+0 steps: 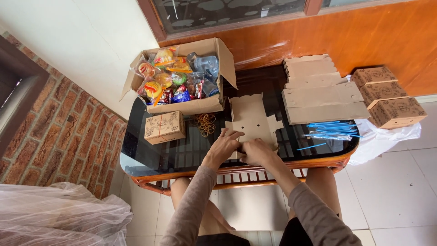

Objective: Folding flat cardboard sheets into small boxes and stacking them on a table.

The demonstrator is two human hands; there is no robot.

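Both hands, left hand (224, 146) and right hand (257, 151), press on the flat cardboard blank (249, 119) at the table's (182, 155) near edge. Each grip pinches its lower flaps. Rubber bands (205, 123) lie just left of it.

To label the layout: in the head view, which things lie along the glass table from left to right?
Small closed box → rubber bands → flat cardboard blank under left hand and right hand → blue straws.

Both arms reach forward, sleeves down to the wrists. The left hand (223, 146) and right hand (257, 151) meet, fingers bent, pressing downward.
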